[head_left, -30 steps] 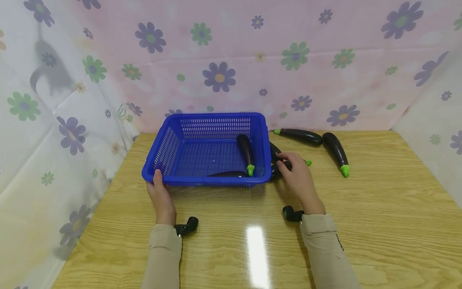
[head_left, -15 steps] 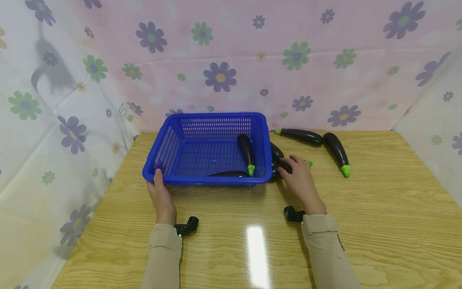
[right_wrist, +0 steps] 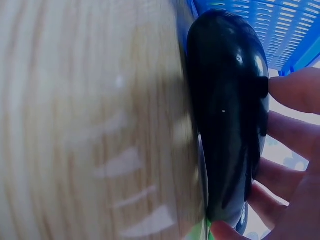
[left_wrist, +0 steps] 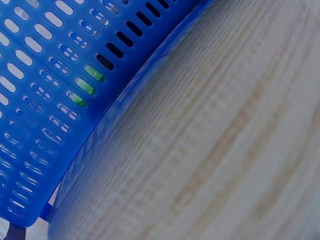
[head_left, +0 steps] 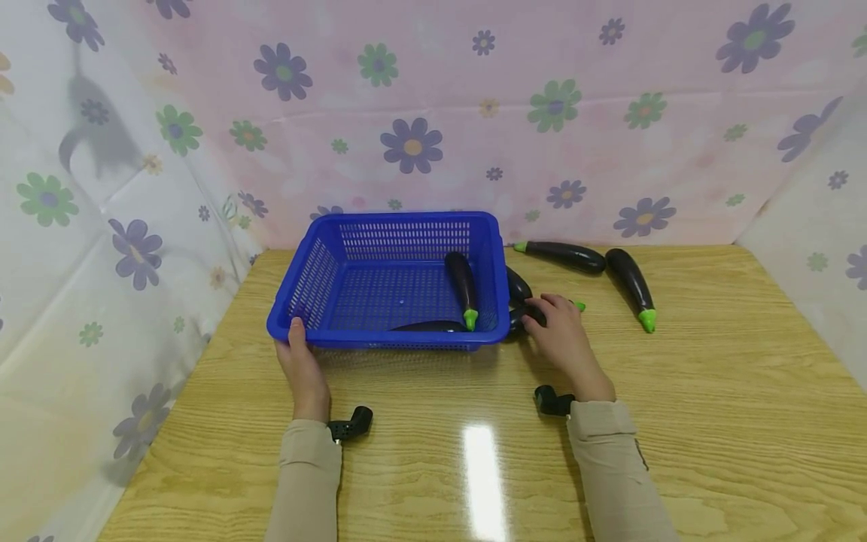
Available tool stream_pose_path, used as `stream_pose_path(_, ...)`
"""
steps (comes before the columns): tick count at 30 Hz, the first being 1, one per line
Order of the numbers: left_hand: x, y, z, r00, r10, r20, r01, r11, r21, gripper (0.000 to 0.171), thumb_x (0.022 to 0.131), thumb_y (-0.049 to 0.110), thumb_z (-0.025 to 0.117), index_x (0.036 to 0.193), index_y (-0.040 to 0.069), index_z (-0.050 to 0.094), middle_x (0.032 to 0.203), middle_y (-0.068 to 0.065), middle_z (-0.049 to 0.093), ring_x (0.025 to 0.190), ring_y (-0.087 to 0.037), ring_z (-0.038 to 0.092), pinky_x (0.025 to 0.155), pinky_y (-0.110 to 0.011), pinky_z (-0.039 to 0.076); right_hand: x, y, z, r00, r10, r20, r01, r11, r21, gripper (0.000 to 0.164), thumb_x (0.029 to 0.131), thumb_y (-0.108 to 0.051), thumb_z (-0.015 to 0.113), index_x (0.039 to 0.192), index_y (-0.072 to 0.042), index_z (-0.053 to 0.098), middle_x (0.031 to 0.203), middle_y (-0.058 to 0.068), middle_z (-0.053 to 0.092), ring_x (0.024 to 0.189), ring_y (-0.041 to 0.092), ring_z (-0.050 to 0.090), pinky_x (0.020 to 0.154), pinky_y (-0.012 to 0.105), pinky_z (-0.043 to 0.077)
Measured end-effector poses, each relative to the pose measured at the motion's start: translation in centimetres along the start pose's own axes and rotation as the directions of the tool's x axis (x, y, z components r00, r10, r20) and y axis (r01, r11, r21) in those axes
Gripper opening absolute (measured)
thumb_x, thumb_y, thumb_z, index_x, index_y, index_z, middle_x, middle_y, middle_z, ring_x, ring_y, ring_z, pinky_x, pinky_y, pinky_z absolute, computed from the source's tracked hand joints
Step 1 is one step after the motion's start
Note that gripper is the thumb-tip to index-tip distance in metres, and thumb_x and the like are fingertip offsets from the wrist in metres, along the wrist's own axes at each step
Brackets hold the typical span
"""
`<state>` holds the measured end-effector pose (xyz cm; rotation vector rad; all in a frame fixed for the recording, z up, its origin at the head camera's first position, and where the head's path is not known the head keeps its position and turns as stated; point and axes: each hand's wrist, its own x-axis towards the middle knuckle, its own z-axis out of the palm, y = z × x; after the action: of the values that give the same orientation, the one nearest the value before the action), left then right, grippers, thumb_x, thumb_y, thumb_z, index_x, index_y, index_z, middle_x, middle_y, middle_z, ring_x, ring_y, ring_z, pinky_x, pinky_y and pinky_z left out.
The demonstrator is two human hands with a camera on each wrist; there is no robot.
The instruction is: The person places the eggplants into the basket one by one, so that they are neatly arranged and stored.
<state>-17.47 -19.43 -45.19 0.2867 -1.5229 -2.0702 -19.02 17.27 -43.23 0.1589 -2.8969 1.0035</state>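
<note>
Six eggplants: two lie in the blue slotted basket [head_left: 379, 336], one near its right wall [head_left: 462, 282] and one along its near wall [head_left: 430, 327]; four lie outside it.

Right hand [head_left: 567, 342]: fingers and thumb bent round the gripped eggplant [right_wrist: 227, 115], a narrow hold on its glossy body; the green stem [head_left: 579, 306] shows past the hand.

Gripped eggplant: outside the basket, rounded end just beside the right wall; whether the two touch cannot be told. No clear lift off the wooden table [head_left: 420, 467] is visible.

Left hand [head_left: 305, 376]: thumb over the basket's near left corner, the other fingers mostly hidden below the rim; it holds the basket.

Change at the basket's right side: over the last second the right hand has eased slightly toward the person, uncovering more of the neighbouring eggplant [head_left: 518, 286]. Basket, left hand and the other eggplants match their earlier places.

Meaning for the eggplants: the shift reads as a grasp being settled on one piece; the count inside the basket remains two.

Back of table: the far eggplant [head_left: 565, 257] and the outer eggplant [head_left: 631, 284] lie nearly end to end, well apart from the left hand.
</note>
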Motion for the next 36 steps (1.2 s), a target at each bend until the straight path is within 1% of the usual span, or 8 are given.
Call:
stream_pose_path(6, -0.06, -0.02, -0.11, 1.0, 0.0, -0.002, 0.0, 1.0, 0.013, 0.049, 0.089, 0.038, 0.05, 0.132, 0.02, 0.035, 0.131, -0.003, 0.041, 0.121, -0.017, 0.037, 0.1, -0.025, 0.027, 0.02, -0.02, -0.02, 1.0, -0.003, 0.021, 0.003, 1.0, 0.007, 0.038, 0.088, -0.015, 0.049, 0.123, -0.001, 0.05, 0.133, 0.025, 0.034, 0.124, 0.044, 0.019, 0.1, 0.055, 0.015)
stream_pose_path(10, -0.03, -0.05, -0.15, 1.0, -0.004, 0.001, 0.004, 1.0, 0.009, 0.049, 0.09, 0.037, 0.049, 0.133, 0.019, 0.034, 0.132, -0.004, 0.04, 0.121, -0.018, 0.036, 0.101, -0.027, 0.027, 0.02, -0.08, -0.08, 0.999, -0.013, 0.037, 0.013, 1.0, 0.001, 0.04, 0.085, -0.011, 0.047, 0.124, -0.001, 0.049, 0.133, 0.025, 0.034, 0.124, 0.044, 0.02, 0.1, 0.055, 0.017)
stream_pose_path(15, -0.01, -0.14, -0.15, 1.0, -0.012, -0.006, 0.012, 1.0, 0.015, 0.051, 0.088, 0.04, 0.051, 0.132, 0.021, 0.035, 0.131, -0.002, 0.041, 0.121, -0.016, 0.037, 0.101, -0.025, 0.027, 0.02, -0.11, -0.09, 0.998, -0.036, 0.056, 0.038, 0.999, -0.02, 0.044, 0.081, -0.008, 0.049, 0.124, 0.0, 0.048, 0.133, 0.025, 0.033, 0.123, 0.044, 0.019, 0.1, 0.056, 0.017)
stream_pose_path(21, -0.02, -0.3, -0.14, 1.0, -0.006, -0.004, 0.006, 0.999, 0.031, 0.052, 0.087, 0.043, 0.051, 0.132, 0.024, 0.035, 0.131, -0.001, 0.041, 0.12, -0.015, 0.037, 0.101, -0.026, 0.027, -0.02, -0.11, -0.04, 0.997, -0.041, 0.062, 0.042, 0.999, -0.023, 0.045, 0.08, -0.008, 0.049, 0.125, -0.001, 0.047, 0.134, 0.025, 0.033, 0.124, 0.045, 0.019, 0.1, 0.056, 0.016)
stream_pose_path(26, -0.02, -0.26, -0.13, 1.0, -0.007, -0.001, 0.007, 1.0, 0.029, 0.052, 0.087, 0.043, 0.051, 0.133, 0.024, 0.034, 0.132, -0.002, 0.04, 0.121, -0.016, 0.037, 0.101, -0.026, 0.027, -0.06, -0.19, -0.04, 0.997, -0.03, 0.07, 0.032, 0.999, -0.02, 0.046, 0.081, -0.009, 0.049, 0.126, -0.002, 0.046, 0.134, 0.024, 0.033, 0.124, 0.044, 0.019, 0.099, 0.056, 0.017)
stream_pose_path(32, -0.02, -0.21, -0.11, 1.0, -0.002, -0.001, 0.002, 0.999, 0.034, 0.051, 0.087, 0.044, 0.051, 0.132, 0.025, 0.036, 0.131, -0.001, 0.041, 0.12, -0.015, 0.037, 0.101, -0.026, 0.027, -0.02, -0.24, -0.05, 0.997, -0.03, 0.077, 0.032, 0.999, -0.025, 0.046, 0.082, -0.01, 0.05, 0.127, -0.002, 0.046, 0.134, 0.024, 0.032, 0.124, 0.044, 0.018, 0.1, 0.056, 0.016)
stream_pose_path(36, 0.04, -0.19, -0.12, 1.0, -0.004, 0.001, 0.004, 1.0, 0.031, 0.051, 0.087, 0.043, 0.051, 0.132, 0.023, 0.036, 0.131, -0.002, 0.041, 0.12, -0.016, 0.037, 0.101, -0.026, 0.027, 0.0, -0.26, 0.0, 0.996, -0.032, 0.081, 0.035, 0.999, -0.029, 0.045, 0.083, -0.01, 0.05, 0.127, -0.002, 0.045, 0.134, 0.024, 0.032, 0.125, 0.043, 0.018, 0.1, 0.055, 0.016)
